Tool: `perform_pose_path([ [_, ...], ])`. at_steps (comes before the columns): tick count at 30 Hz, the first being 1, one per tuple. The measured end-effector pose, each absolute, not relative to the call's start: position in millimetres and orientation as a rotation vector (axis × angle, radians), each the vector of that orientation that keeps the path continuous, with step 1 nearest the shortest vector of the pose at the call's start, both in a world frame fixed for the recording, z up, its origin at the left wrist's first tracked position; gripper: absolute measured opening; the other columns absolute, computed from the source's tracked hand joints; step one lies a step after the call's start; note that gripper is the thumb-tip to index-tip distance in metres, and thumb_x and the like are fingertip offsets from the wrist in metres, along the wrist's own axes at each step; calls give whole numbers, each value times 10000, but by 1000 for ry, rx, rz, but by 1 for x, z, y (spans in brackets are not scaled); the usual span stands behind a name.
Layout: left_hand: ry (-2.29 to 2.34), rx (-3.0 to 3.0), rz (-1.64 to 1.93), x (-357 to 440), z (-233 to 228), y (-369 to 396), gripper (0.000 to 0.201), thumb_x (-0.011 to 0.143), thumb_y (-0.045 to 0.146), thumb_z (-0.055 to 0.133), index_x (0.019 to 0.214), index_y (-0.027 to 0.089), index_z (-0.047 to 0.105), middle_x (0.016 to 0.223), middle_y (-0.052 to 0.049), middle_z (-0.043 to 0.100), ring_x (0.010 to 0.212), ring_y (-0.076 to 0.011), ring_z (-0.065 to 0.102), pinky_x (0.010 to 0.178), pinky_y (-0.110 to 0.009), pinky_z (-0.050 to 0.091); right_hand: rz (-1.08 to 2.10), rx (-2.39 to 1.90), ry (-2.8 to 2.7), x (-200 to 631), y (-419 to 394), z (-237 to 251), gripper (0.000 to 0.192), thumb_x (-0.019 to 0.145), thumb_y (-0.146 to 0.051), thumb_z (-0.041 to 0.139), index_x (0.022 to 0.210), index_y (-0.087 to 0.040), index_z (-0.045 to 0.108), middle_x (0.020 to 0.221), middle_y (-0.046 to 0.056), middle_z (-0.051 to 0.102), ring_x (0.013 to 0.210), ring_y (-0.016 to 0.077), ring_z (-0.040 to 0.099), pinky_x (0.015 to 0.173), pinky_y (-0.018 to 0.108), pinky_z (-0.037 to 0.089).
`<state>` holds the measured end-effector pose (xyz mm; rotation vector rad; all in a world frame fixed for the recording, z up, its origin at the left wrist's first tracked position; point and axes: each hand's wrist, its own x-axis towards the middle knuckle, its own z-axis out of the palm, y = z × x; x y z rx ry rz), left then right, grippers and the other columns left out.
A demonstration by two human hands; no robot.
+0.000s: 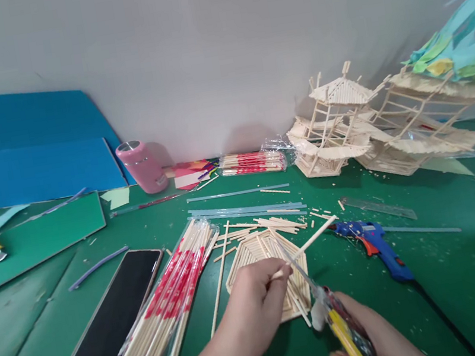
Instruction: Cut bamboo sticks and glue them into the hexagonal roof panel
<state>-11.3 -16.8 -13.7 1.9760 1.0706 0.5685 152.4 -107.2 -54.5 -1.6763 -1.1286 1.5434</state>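
Head view, looking down on a green table (440, 290): the left hand (257, 301) pinches one thin wooden stick (314, 238) between thumb and fingertips, fingers closed on its near end, the far end angled up to the right. That stick lies over a flat hexagonal panel of sticks (261, 258) just beyond the knuckles. The right hand (376, 342) is wrapped shut around the yellow handles of one pair of scissors (330, 307), blade tip reaching toward the held stick — whether the blades touch it I cannot tell. Two wrapped bundles of chopsticks show — one long pack (170, 297) left of the panel, one (251, 162) near the wall. One blue glue gun (374, 243) lies to the right, one pink cup (142, 166) and two stick-built models (373, 120) farther back.
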Motion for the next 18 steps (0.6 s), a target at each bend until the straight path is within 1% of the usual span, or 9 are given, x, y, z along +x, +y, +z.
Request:
perform_pose_path([
  [3,1113,2164,745,-11,-20,-21,254,839,149,322,623,169,455,556,7,461,528,-121,404,521,-229,313,1495,-1665,-1179,151,-106,-50,447,598,-267,607,1027,-194,508,755,8,515,609,127,474,540,217,447],
  [5,1136,2371,894,-12,-25,-25,180,790,101,352,738,150,517,581,-17,508,543,-147,426,531,-256,315,1449,-1630,-1245,151,-106,-50,457,598,-258,593,1041,-187,502,743,9,511,619,137,481,544,218,449],
  [7,1130,2520,1006,-12,-28,-27,206,762,75,358,850,124,537,599,-39,544,546,-166,441,527,-272,317,1404,-1609,-1291,151,-106,-53,437,601,-255,595,1027,-197,519,727,11,525,637,150,505,595,235,459],
  [9,1126,2553,1018,-13,-29,-27,222,759,68,360,882,116,538,614,-50,561,546,-172,451,524,-276,323,1377,-1607,-1306,152,-106,-59,369,614,-260,601,977,-213,549,716,9,548,659,159,530,680,262,460],
  [11,1135,2488,952,-13,-29,-25,191,768,74,372,842,135,538,618,-45,559,553,-169,458,529,-272,333,1368,-1605,-1299,152,-106,-64,330,625,-265,605,947,-215,558,721,9,564,672,159,544,736,276,451],
  [12,1138,2435,902,-12,-28,-24,174,777,81,376,810,147,534,617,-39,555,557,-165,463,534,-267,338,1375,-1600,-1294,152,-106,-65,335,622,-260,607,948,-208,552,722,9,564,661,152,542,728,270,453],
  [16,1109,2233,771,-11,-26,-21,213,837,128,342,686,176,483,618,-26,535,578,-143,484,553,-240,350,1402,-1620,-1337,155,-106,-67,376,609,-254,605,967,-171,523,696,1,534,574,121,493,562,211,447],
  [17,1093,2199,752,-10,-25,-21,231,848,139,331,666,179,467,619,-24,532,578,-137,486,553,-233,351,1380,-1634,-1363,156,-107,-67,386,610,-270,608,973,-167,526,709,9,541,597,131,500,567,213,445],
  [18,1077,2174,737,-10,-25,-21,244,855,149,323,651,182,453,616,-21,527,577,-132,486,552,-227,351,1349,-1647,-1381,158,-107,-67,410,609,-289,613,991,-166,531,741,24,558,648,151,519,603,225,450],
])
